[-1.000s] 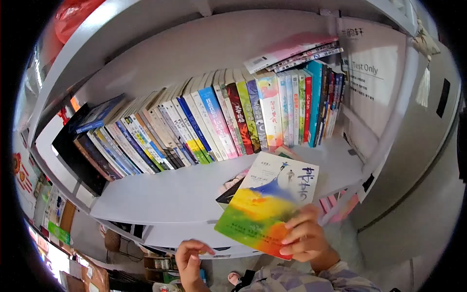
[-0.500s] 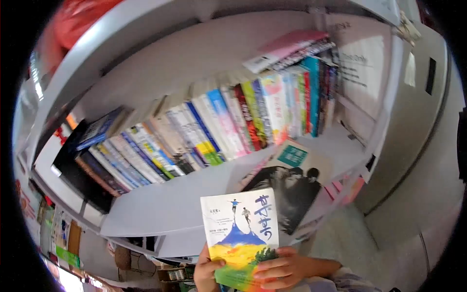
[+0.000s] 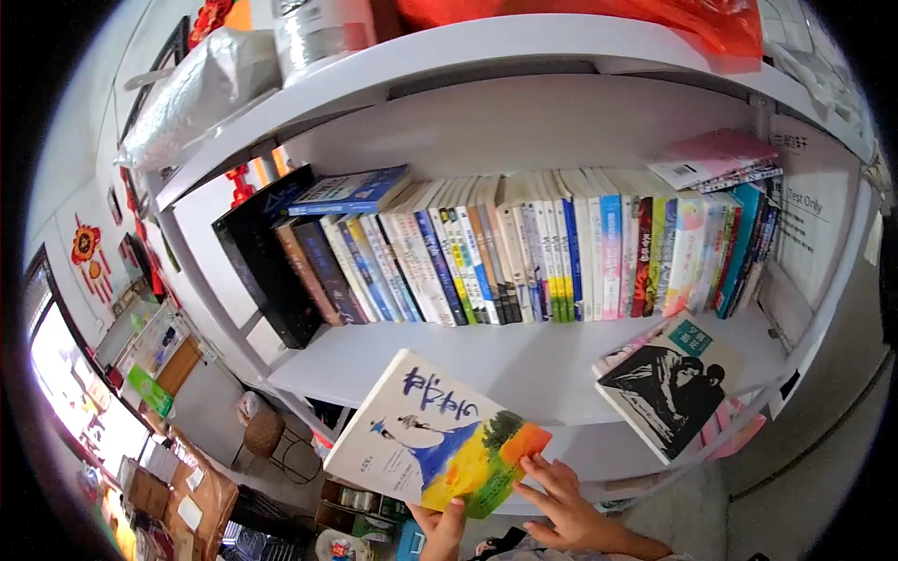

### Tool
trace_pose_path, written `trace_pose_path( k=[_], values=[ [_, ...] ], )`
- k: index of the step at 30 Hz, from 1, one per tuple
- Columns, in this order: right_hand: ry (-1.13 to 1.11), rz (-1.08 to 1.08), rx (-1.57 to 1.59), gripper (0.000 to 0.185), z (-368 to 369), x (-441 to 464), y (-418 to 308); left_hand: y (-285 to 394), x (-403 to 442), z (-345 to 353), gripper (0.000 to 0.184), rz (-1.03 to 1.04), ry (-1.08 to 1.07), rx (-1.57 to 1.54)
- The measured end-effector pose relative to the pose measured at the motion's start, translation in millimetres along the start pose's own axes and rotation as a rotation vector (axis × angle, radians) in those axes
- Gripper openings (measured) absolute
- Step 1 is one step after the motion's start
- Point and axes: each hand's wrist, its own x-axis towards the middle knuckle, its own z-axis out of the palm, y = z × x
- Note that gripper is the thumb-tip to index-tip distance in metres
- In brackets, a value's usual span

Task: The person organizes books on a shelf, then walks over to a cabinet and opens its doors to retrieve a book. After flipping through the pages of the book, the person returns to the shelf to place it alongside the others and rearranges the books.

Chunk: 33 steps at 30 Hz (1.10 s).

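A colourful book (image 3: 440,439) with a white, blue, yellow and green cover is tilted in front of the shelf. My left hand (image 3: 440,528) grips its lower edge, thumb on the cover. At its right corner my right hand (image 3: 561,505) touches the orange part, fingers partly spread. On the shelf board (image 3: 505,360), to the right, lies a book with a black-and-white picture (image 3: 664,393), jutting over the front edge. Behind stands a long row of upright books (image 3: 524,252).
A blue book (image 3: 351,192) lies on top of the row's left end, near a black folder (image 3: 267,262). Pink and white books (image 3: 716,159) lie atop the right end. Bags (image 3: 210,98) rest on the upper shelf. A stool (image 3: 265,435) stands lower left.
The colourful book has been turned from upright to a slant, with both hands moving along with it. The view has swung up and left, showing more of the room and the upper shelf.
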Motion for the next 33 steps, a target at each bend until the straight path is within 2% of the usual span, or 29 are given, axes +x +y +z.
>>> trace_pose_path(
  k=[3, 7, 10, 11, 13, 19, 22, 26, 29, 33],
  values=[
    [-0.047, -0.065, 0.057, 0.052, 9, 4, 4, -15, 5, -18, 0.071, 0.130, -0.037, -0.039],
    [-0.039, -0.095, 0.033, 0.050, 7, 9, -6, -13, 12, -24, 0.068, 0.023, -0.040, -0.066],
    [0.132, -0.103, 0.084, 0.038, 12, 2, -7, 3, 20, -2, 0.065, -0.049, -0.072, -0.090],
    [0.093, -0.092, 0.070, 0.042, 13, 0, -5, -1, 26, -7, 0.064, -0.109, -0.157, -0.182],
    [0.019, -0.072, 0.035, 0.050, 12, -3, -1, 5, 35, -4, 0.062, -0.263, -0.156, -0.212],
    [0.084, -0.102, 0.111, 0.048, 16, -5, 1, 4, 45, -4, 0.061, -0.328, -0.230, -0.266],
    [0.042, -0.076, 0.107, 0.049, 22, -7, 8, 4, 46, -6, 0.062, -0.318, -0.274, -0.287],
    [0.076, -0.073, 0.128, 0.050, 24, -4, 9, 5, 45, -5, 0.078, -0.303, -0.288, -0.336],
    [0.097, -0.037, 0.137, 0.051, 38, -5, 15, 7, 44, -14, 0.077, -0.497, -0.464, -0.424],
    [0.141, -0.025, 0.094, 0.050, 48, 0, 16, -9, 41, -28, 0.061, -0.630, -0.631, -0.527]
  ],
)
